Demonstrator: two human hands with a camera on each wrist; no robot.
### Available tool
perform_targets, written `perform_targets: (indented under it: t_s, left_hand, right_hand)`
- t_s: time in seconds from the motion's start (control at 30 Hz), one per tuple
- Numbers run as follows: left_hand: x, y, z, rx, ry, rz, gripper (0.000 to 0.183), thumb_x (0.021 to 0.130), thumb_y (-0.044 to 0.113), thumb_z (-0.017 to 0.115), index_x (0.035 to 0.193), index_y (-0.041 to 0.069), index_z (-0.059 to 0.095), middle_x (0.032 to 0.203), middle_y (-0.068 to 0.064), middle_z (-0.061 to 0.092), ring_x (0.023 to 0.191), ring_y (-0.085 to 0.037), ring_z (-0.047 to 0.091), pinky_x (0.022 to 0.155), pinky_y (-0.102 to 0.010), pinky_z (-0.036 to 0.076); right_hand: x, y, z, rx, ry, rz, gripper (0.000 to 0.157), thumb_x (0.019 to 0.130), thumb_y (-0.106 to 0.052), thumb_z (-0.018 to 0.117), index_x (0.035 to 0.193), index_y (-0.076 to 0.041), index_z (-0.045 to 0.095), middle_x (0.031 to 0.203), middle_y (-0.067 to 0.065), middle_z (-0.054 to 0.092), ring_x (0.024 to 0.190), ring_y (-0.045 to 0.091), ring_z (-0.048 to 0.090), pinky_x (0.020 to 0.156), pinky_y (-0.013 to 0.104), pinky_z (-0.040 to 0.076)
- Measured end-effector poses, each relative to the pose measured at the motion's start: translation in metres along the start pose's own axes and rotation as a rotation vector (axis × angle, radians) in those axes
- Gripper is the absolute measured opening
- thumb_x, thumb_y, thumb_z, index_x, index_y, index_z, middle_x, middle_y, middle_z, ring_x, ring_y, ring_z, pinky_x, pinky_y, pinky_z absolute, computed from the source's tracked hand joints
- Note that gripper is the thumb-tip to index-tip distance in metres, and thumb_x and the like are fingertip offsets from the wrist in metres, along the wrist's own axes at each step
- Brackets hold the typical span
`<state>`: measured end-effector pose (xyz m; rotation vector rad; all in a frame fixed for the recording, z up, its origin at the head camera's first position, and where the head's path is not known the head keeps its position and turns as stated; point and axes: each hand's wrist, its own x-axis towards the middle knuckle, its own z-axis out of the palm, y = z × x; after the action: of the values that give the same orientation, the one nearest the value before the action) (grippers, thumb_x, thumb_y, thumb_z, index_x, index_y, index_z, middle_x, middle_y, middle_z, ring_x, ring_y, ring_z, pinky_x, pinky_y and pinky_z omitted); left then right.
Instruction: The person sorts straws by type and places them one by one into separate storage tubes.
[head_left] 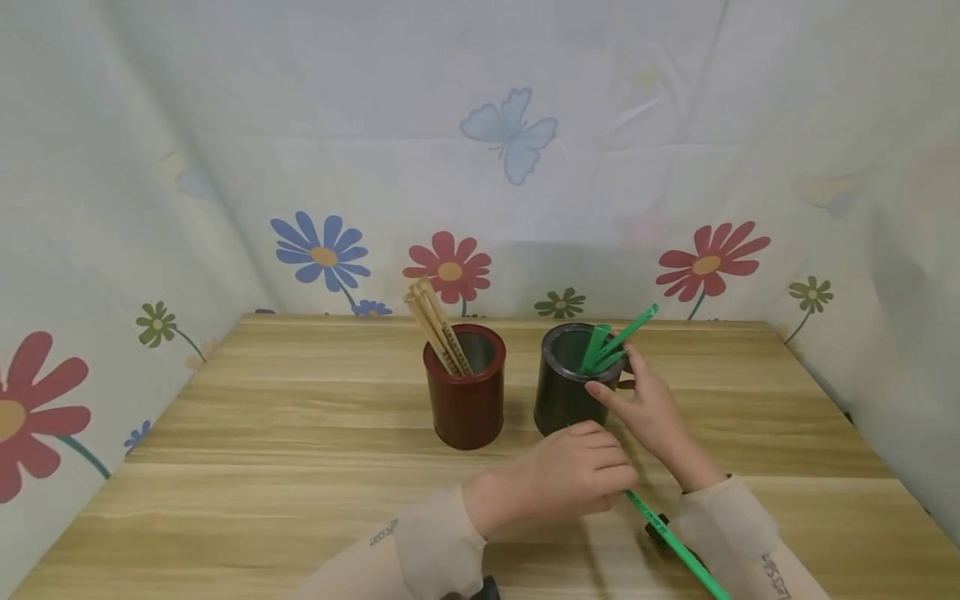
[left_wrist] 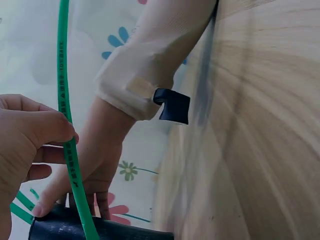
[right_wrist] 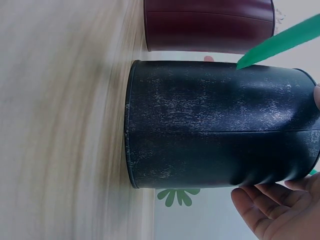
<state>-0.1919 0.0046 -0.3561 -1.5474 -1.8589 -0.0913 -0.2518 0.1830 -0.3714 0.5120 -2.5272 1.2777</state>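
Observation:
My left hand (head_left: pixel 566 471) pinches a long green tube with black print (head_left: pixel 678 550), its far end running down toward the table's front. In the left wrist view, the tube (left_wrist: pixel 62 65) passes between thumb and fingers. My right hand (head_left: pixel 652 408) grips the black cylindrical holder (head_left: pixel 558 396) near its rim, thumb on the near side, fingers on the right side. The holder stands upright on the table. Several green pieces (head_left: pixel 628 329) lean out of its mouth. In the right wrist view, a green end (right_wrist: pixel 280 42) overlaps the side of the black holder (right_wrist: pixel 200 110); contact cannot be judged.
A dark red holder (head_left: pixel 467 412) stands left of the black one, with wooden chopsticks (head_left: pixel 435 325) leaning in it. Both are on a wood-grain table (head_left: pixel 300 433). A floral curtain (head_left: pixel 375 125) hangs behind and at the sides. A black wrist camera (head_left: pixel 658 532) sits at the right wrist.

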Motion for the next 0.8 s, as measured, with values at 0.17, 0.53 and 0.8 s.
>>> perform_targets:
  t_s: [0.17, 0.53, 0.8]
  left_hand:
    - [0.001, -0.007, -0.003, -0.042, 0.088, -0.030, 0.010, 0.086, 0.014, 0.064, 0.093, 0.019, 0.068, 0.088, 0.014, 0.069, 0.090, -0.001, 0.062, 0.088, -0.016, 0.045]
    - [0.002, -0.024, -0.024, -0.284, 0.220, -0.173, 0.013, 0.083, 0.012, 0.073, 0.096, 0.012, 0.069, 0.089, 0.006, 0.069, 0.088, -0.005, 0.061, 0.089, -0.016, 0.046]
    - [-0.003, -0.037, -0.039, -0.458, 0.294, -0.337, 0.015, 0.083, 0.006, 0.071, 0.098, 0.005, 0.067, 0.094, -0.004, 0.069, 0.091, -0.011, 0.064, 0.087, -0.015, 0.049]
  right_hand:
    - [0.000, -0.001, 0.000, 0.000, -0.005, -0.003, 0.072, 0.091, -0.028, 0.066, 0.149, -0.007, 0.028, 0.132, 0.019, 0.055, 0.123, 0.033, 0.051, 0.092, 0.049, 0.048]
    - [-0.001, -0.002, 0.000, 0.028, -0.020, -0.015, 0.071, 0.093, -0.027, 0.063, 0.151, -0.012, 0.026, 0.135, 0.017, 0.053, 0.124, 0.033, 0.049, 0.093, 0.051, 0.047]
    - [0.001, 0.000, 0.000, 0.016, -0.004, -0.016, 0.069, 0.092, -0.024, 0.064, 0.149, -0.009, 0.028, 0.137, 0.022, 0.050, 0.126, 0.038, 0.049, 0.095, 0.055, 0.046]
